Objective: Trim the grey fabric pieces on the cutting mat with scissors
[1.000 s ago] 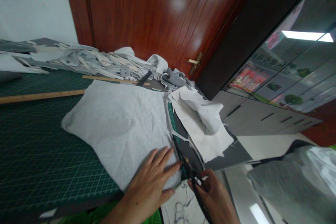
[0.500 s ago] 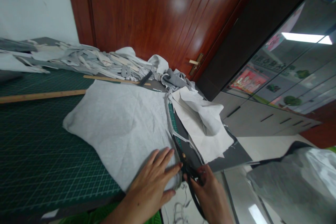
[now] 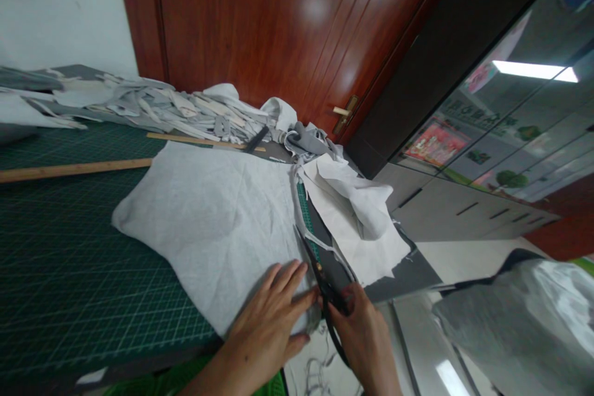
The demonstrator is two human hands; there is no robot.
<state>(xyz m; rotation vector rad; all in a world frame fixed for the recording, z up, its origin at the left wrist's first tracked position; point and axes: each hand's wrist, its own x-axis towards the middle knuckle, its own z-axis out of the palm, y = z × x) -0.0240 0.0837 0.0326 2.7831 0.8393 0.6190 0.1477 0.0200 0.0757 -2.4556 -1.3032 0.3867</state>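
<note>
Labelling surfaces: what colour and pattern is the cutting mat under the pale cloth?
The flat cutting mat is dark green with a pale grid; head view.

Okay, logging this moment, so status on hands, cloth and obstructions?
Left hand flat on white cloth. Right hand gripping black scissors at cloth's edge. Loose strip lying near blades.

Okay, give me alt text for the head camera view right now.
A right hand holds black scissors at the edge of pale fabric, which a left hand presses flat on a green gridded mat; fabric scraps line the back.
</note>
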